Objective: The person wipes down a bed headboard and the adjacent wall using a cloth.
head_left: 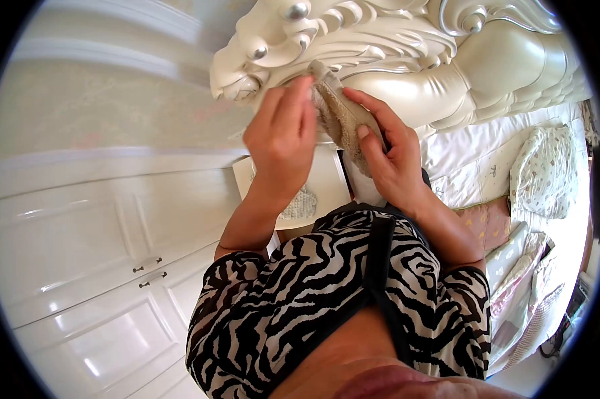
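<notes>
A beige-grey cloth, folded and rough in texture, is held up in front of the carved headboard. My right hand is closed on its right side, with the thumb on the near face and a finger along the upper edge. At its left edge is my left hand, fingers bent together and slightly blurred, their tips against the cloth. What lies behind the fingers is hidden.
The cream headboard spans the top, beside a bed with a patterned pillow and folded bedding. Below my hands is a white bedside surface bearing a patterned item. White cabinets stand at left.
</notes>
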Available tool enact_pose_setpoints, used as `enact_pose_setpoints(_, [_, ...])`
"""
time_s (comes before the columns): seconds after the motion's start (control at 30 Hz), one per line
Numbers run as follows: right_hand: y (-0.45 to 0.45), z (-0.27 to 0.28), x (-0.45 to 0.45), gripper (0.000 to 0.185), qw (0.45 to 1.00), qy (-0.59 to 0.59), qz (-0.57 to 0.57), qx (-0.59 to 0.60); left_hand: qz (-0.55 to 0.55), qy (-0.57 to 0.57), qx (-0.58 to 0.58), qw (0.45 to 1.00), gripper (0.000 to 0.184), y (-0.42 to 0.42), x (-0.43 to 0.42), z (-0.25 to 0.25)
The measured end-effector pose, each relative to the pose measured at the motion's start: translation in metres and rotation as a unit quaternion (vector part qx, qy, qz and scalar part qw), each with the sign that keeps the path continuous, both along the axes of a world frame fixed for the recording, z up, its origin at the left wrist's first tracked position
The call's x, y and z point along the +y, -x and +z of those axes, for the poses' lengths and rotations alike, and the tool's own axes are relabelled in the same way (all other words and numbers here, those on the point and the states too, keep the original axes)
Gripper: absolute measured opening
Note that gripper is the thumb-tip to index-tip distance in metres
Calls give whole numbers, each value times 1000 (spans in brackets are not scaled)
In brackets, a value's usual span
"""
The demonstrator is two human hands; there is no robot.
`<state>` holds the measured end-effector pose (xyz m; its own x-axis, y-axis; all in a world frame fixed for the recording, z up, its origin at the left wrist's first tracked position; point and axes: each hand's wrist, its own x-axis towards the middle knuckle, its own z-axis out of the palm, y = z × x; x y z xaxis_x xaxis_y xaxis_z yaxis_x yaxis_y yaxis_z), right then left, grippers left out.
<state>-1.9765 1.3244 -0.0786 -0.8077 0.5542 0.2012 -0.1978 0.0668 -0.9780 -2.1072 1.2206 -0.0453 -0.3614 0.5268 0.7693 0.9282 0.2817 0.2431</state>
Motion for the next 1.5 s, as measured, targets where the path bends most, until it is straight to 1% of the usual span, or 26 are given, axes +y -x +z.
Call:
enact_pose_setpoints(0.03, [2,1,-3,45,1000,-5,0,12,3,-29,-20,999,28,1,-6,1])
enact_pose_setpoints(0.07, [4,1,-6,44,1000,-10,-1,24,15,-71,-1,997,29,6,-9,3])
enact_pose_setpoints(0.17, [16,14,-16,43,992,-57,-36,106,72,-100,174,977,28,29,1,21])
enact_pose_setpoints(0.2, [21,18,-18,42,989,-75,-44,123,86,-97,219,967,25,40,8,23])
enact_pose_setpoints(0.3, [26,14,-18,41,990,-90,-22,103,135,-37,229,963,21,42,21,16])
enact_pose_setpoints(0.33, [27,10,-17,41,993,-87,-6,83,133,-35,207,969,21,37,25,13])
enact_pose_setpoints(0.47, [23,0,-20,40,994,-69,-26,76,177,48,264,947,22,28,20,10])
enact_pose_setpoints(0.57, [18,-2,-14,41,995,-88,-25,49,102,20,234,967,15,31,12,0])
enact_pose_setpoints(0.67, [13,-1,-10,43,995,-87,-33,34,-1,-27,153,988,10,33,3,-14])
enact_pose_setpoints(0.77, [10,6,-6,45,995,-81,-53,19,-31,-110,27,993,11,33,-11,-14])
enact_pose_setpoints(0.8, [10,14,-3,46,995,-87,-52,6,-82,-161,-83,980,19,34,-19,-15])
enact_pose_setpoints(0.83, [10,18,-2,46,994,-93,-51,-6,-102,-208,-176,957,20,33,-27,-9])
enact_pose_setpoints(0.87, [12,15,5,44,992,-121,-6,-21,-120,-253,-267,922,21,30,-35,-1])
enact_pose_setpoints(0.9, [16,15,7,43,991,-136,-7,-13,-135,-296,-355,876,22,30,-39,5])
enact_pose_setpoints(0.97, [23,17,8,41,986,-169,-11,5,-85,-291,-256,918,23,36,-38,9])
enact_pose_setpoints(1.0, [27,31,3,37,993,-110,-44,19,-58,-285,-205,935,23,40,-37,12])
enact_pose_setpoints(1.03, [37,34,3,38,980,-141,-103,97,-58,-288,-188,937,21,43,-37,17])
enact_pose_setpoints(1.1, [55,46,18,37,913,-339,-129,185,-60,-296,-152,941,18,50,-32,28])
enact_pose_setpoints(1.13, [63,49,18,36,894,-383,-149,178,-67,-312,-138,938,20,56,-27,31])
enact_pose_setpoints(1.2, [75,55,16,35,848,-467,-188,163,-80,-299,-150,939,22,59,-28,34])
enact_pose_setpoints(1.27, [80,60,19,30,838,-492,-166,167,-83,-291,-154,941,23,64,-28,35])
enact_pose_setpoints(1.37, [86,49,20,26,883,-429,-145,121,-64,-295,-142,943,24,77,-19,32])
enact_pose_setpoints(1.4, [83,49,17,24,917,-369,-132,77,-55,-303,-129,943,24,81,-12,32])
enact_pose_setpoints(1.43, [81,49,16,25,904,-397,-143,64,-46,-312,-116,942,24,83,-9,31])
enact_pose_setpoints(1.47, [80,50,15,26,891,-425,-154,51,-59,-313,-150,936,23,81,-6,30])
enact_pose_setpoints(1.5, [77,51,18,29,820,-535,-189,69,-49,-303,-151,940,22,80,-5,28])
